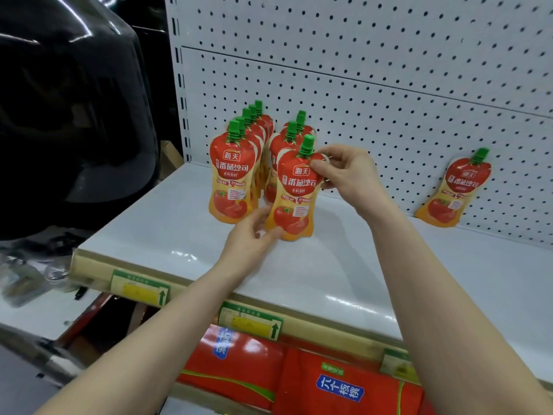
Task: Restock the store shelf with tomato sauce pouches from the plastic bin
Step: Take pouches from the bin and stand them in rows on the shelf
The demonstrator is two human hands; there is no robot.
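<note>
A red and yellow tomato sauce pouch (294, 193) with a green cap stands at the front of the right-hand row on the white shelf (167, 223). My right hand (347, 175) pinches its upper right edge near the cap. My left hand (254, 235) pinches its lower left corner. Behind it stand two more pouches (288, 136) of that row. To the left is a longer row of several pouches (232, 178). One lone pouch (454, 190) leans against the pegboard at the right. The plastic bin is not in view.
A white pegboard back panel (389, 70) rises behind the shelf. Green and yellow price tags (251, 322) line the shelf's front edge. Red cartons (329, 381) fill the shelf below. A large black glossy object (68, 115) stands at the left.
</note>
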